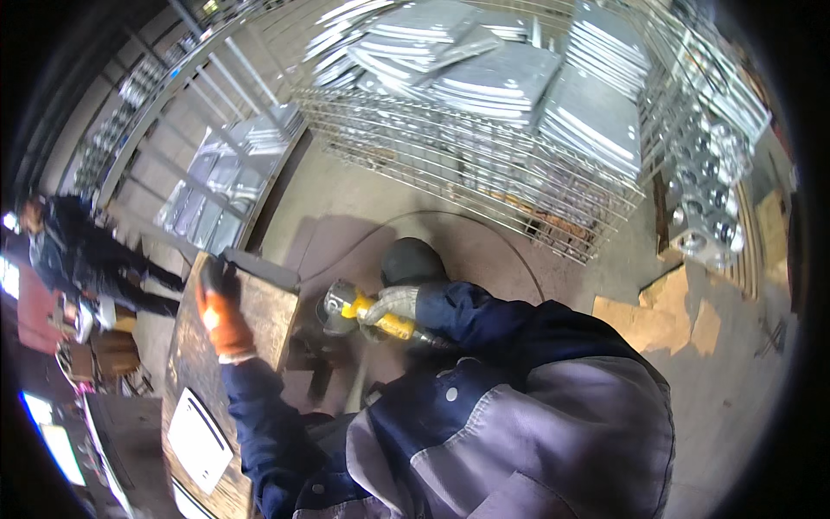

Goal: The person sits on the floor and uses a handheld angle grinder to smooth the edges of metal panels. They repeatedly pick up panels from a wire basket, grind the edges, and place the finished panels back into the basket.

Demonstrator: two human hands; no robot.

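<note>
My right hand, in a grey glove, is closed round a yellow angle grinder. The grinder's guarded head points left, beside the table and apart from it. At the far end of a worn wooden table is my left hand, in an orange glove with dark fingers. Those fingers look curled together at the left end of a dark grey metal strip; their exact grip is hard to make out. A flat pale plate with small holes lies on the table's near part, and another plate shows partly below it.
A wire basket of stacked grey metal plates stands ahead. Another rack of plates is at left. A cable curves across the floor. Cardboard lies right, near silver metal parts. Another person stands at far left.
</note>
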